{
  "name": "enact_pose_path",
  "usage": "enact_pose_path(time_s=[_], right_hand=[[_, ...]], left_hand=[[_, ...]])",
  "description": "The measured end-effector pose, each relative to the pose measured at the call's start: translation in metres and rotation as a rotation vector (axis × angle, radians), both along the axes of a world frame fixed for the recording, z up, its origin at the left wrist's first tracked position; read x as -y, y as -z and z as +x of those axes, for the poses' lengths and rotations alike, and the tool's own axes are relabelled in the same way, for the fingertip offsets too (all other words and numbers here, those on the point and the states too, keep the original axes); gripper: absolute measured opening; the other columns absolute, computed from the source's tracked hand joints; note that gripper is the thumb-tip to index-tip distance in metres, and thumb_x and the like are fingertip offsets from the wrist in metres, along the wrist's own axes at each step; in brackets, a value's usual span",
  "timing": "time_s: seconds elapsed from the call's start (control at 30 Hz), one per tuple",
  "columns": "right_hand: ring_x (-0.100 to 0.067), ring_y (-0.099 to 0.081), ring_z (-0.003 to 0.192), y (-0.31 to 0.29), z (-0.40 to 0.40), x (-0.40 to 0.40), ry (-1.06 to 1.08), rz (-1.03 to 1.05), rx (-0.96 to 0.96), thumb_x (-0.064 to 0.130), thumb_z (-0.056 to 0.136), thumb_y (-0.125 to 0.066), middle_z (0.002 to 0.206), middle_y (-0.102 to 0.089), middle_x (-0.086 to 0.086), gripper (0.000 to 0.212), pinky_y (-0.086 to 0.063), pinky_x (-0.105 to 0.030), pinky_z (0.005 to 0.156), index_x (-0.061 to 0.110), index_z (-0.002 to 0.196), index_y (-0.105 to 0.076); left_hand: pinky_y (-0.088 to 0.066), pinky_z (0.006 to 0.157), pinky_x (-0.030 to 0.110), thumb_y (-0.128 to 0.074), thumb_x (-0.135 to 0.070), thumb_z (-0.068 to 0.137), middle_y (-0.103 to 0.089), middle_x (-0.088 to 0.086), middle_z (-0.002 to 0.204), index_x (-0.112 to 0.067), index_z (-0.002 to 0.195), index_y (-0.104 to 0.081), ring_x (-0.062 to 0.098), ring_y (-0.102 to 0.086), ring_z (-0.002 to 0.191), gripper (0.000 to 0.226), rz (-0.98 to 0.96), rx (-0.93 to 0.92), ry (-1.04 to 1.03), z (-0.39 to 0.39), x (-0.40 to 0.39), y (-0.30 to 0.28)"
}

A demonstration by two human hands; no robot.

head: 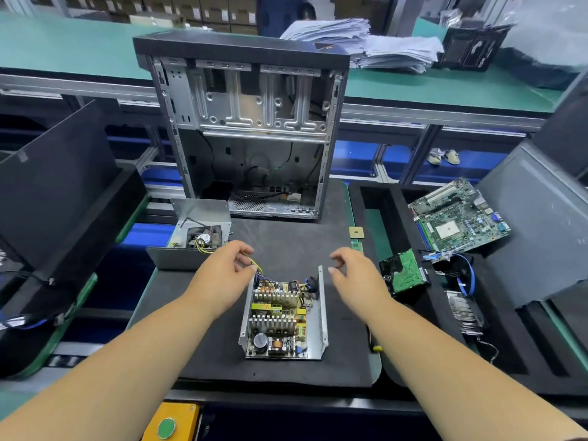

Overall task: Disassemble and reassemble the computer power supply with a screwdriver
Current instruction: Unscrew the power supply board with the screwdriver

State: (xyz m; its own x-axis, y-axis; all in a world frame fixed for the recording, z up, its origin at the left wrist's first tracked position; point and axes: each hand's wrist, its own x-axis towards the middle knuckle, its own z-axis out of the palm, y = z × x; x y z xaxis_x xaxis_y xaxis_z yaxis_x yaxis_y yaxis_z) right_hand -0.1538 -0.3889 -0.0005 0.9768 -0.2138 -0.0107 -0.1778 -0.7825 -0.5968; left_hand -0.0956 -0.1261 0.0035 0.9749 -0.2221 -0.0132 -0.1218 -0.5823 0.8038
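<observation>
Black panel, far left: leans tilted at the tabletop's edge, likely a case side set out of the working area.

Cover half of the power supply: bent sheet-metal shell with the fan inside, lying open-side-up on the foam mat, just behind the left hand. Yellow wires run from it toward the base half, so it seems parked close because the fan lead tethers it.

Left hand: fingers loosely curled, thumb near forefinger, over the wire bundle at the base's far left corner. Whether it pinches a wire or merely hovers cannot be told.

Computer case: upright at the back of the mat, side open, interior stripped; placed clear of the work.

Base half of the power supply: task item, centre of the mat, between both forearms. Open tray, circuit board, heatsinks and coils exposed. Judged: disassembly done, cover not yet refitted.

Right hand: fingers slack and half-bent, grasping nothing, poised above and just right of the tray's right wall.

Screwdriver: only a yellow tip shows beneath the right forearm; untouched.

Hard drive, motherboard, blue cable: laid in the foam tray at right, apparently sorted aside.
</observation>
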Motion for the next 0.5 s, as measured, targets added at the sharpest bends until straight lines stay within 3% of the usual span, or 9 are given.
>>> enact_pose_path(time_s=[0.17,0.3,0.4,0.5], right_hand=[[-0.024,-0.055,0.086,0.022,-0.010,0.044,0.187,-0.116,-0.307,0.031,0.088,-0.066,0.113,-0.058,-0.004,0.024,-0.039,-0.030,0.070,0.020,0.107,-0.056],[-0.028,-0.061,0.103,0.040,-0.017,0.056,0.175,-0.157,-0.465,0.042,0.082,-0.073,0.114,-0.061,-0.009,0.046,-0.041,-0.030,0.073,0.012,0.111,-0.051],[-0.029,-0.060,0.107,0.048,-0.018,0.059,0.163,-0.173,-0.499,0.041,0.081,-0.074,0.116,-0.061,-0.009,0.050,-0.044,-0.031,0.077,0.011,0.113,-0.050],[-0.028,-0.060,0.105,0.048,-0.016,0.062,0.140,-0.172,-0.496,0.036,0.083,-0.074,0.112,-0.063,-0.008,0.042,-0.043,-0.029,0.075,0.012,0.109,-0.051]], left_hand=[[-0.048,0.073,0.032,-0.060,-0.035,0.090,-0.062,-0.013,0.087,-0.032,0.104,-0.051,0.012,-0.061,0.081,0.017,0.245,-0.068,-0.099,-0.006,0.009,-0.002],[-0.046,0.079,0.032,-0.051,-0.052,0.092,-0.056,-0.005,0.101,-0.027,0.109,-0.047,0.023,-0.058,0.097,0.030,0.570,-0.257,-0.054,-0.011,0.013,0.005],[-0.052,0.079,0.035,-0.046,-0.045,0.097,-0.062,0.005,0.093,-0.024,0.094,-0.049,0.028,-0.062,0.094,0.021,0.578,-0.327,0.010,-0.012,0.016,0.006],[-0.041,0.064,0.032,-0.046,-0.036,0.098,-0.056,0.007,0.079,-0.021,0.079,-0.045,0.030,-0.057,0.082,0.025,0.586,-0.289,0.029,-0.013,0.020,0.002]])
